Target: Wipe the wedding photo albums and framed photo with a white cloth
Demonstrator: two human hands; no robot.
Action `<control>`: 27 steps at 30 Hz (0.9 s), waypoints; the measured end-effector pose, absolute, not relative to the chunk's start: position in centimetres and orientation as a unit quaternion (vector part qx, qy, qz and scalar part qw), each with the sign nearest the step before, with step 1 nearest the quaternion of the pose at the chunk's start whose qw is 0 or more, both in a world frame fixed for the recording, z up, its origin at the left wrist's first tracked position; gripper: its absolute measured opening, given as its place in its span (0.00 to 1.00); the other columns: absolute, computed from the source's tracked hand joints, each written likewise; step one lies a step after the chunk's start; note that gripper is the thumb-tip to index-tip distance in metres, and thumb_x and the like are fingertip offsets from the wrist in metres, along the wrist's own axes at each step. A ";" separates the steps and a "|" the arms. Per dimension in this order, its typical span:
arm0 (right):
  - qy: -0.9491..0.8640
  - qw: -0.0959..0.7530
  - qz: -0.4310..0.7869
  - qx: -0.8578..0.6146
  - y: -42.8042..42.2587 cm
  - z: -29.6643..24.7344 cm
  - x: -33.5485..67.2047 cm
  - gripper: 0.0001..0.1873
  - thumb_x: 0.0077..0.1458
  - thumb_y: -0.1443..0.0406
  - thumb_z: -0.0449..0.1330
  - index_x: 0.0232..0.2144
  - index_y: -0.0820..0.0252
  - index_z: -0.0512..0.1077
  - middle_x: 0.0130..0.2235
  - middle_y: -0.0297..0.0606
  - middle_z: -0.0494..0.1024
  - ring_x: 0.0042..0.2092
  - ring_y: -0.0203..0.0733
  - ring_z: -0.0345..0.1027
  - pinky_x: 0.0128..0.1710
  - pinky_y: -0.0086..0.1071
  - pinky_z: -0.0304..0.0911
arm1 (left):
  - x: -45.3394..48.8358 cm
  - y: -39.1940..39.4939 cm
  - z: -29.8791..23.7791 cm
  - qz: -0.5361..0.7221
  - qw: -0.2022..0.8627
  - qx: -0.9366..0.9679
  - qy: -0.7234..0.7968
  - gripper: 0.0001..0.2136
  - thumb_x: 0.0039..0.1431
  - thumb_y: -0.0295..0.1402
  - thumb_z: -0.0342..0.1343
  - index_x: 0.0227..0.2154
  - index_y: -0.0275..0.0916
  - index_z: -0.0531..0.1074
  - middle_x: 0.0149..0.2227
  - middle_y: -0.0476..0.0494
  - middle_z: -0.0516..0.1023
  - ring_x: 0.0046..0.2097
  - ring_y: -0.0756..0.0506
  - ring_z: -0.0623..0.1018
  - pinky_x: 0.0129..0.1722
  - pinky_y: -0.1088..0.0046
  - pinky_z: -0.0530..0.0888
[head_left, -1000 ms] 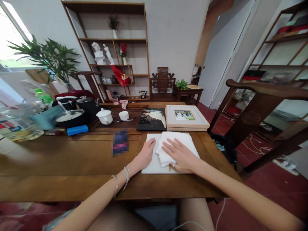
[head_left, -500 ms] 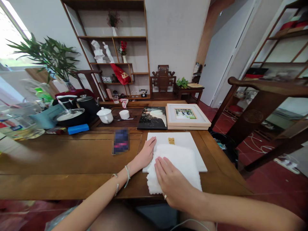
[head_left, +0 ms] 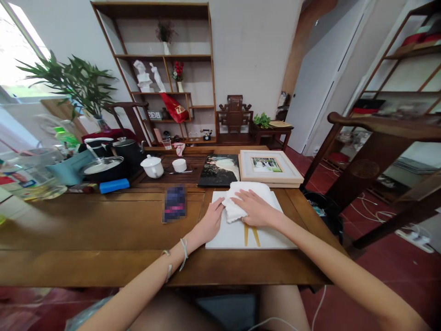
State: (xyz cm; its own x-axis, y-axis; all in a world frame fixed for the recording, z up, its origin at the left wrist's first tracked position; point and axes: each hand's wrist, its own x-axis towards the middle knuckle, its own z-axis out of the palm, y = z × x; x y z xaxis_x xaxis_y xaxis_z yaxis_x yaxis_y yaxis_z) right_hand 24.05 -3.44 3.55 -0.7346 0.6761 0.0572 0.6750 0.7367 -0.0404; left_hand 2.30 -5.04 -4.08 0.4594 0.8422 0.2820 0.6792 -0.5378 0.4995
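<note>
A white flat board [head_left: 241, 234] lies on the wooden table [head_left: 103, 230] in front of me. It bears two thin yellow-brown strips near its middle. My right hand [head_left: 255, 209] presses flat on a bunched white cloth [head_left: 241, 195] at the board's far end, fingers stretched out over it. My left hand [head_left: 208, 225] lies on the board's left edge and holds it down, fingers extended.
Beyond the board lie a dark photo print [head_left: 219, 169] and a light framed picture [head_left: 268, 166]. A blurred phone [head_left: 174, 203] sits left of my hands. Teaware, a white cup [head_left: 179, 164], black pots and a blue block [head_left: 114, 185] crowd the far left. A wooden chair [head_left: 372, 151] stands at right.
My right hand has pushed the cloth from the near edge of the board up to its far end, uncovering the yellow-brown strips. My left hand has stayed in place.
</note>
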 end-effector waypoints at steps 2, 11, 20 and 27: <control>-0.928 0.051 0.021 -0.370 -3.3 3.6 24.2 0.35 0.47 0.69 0.55 0.59 0.68 0.61 0.60 0.54 0.64 0.63 0.58 0.52 0.61 0.51 0.45 | 2.3 -5.1 -4.1 0.258 0.164 0.837 0.454 0.24 0.63 0.22 0.38 0.62 0.35 0.56 0.65 0.31 0.55 0.68 0.39 0.54 0.66 0.47 0.50; -0.881 0.074 0.051 -0.464 -3.1 4.4 29.9 0.27 0.50 0.69 0.48 0.53 0.67 0.67 0.56 0.51 0.71 0.56 0.54 0.63 0.53 0.42 0.58 | 2.1 -4.9 -4.4 0.260 0.170 0.830 0.463 0.24 0.64 0.24 0.38 0.63 0.34 0.55 0.66 0.31 0.55 0.68 0.38 0.54 0.67 0.49 0.48; -0.861 0.066 0.073 -0.500 -3.4 5.0 29.0 0.21 0.53 0.69 0.47 0.47 0.61 0.71 0.50 0.46 0.75 0.53 0.54 0.65 0.49 0.38 0.59 | 2.1 -5.0 -4.6 0.264 0.165 0.830 0.462 0.24 0.63 0.24 0.38 0.63 0.35 0.54 0.66 0.31 0.54 0.68 0.38 0.54 0.67 0.48 0.49; -0.874 0.067 0.104 -0.471 -0.4 6.0 21.6 0.19 0.56 0.66 0.48 0.46 0.60 0.71 0.46 0.46 0.77 0.45 0.51 0.71 0.40 0.33 0.61 | 2.4 -5.3 -3.5 0.268 0.166 0.833 0.455 0.24 0.63 0.23 0.37 0.63 0.35 0.55 0.65 0.31 0.56 0.67 0.38 0.55 0.66 0.47 0.51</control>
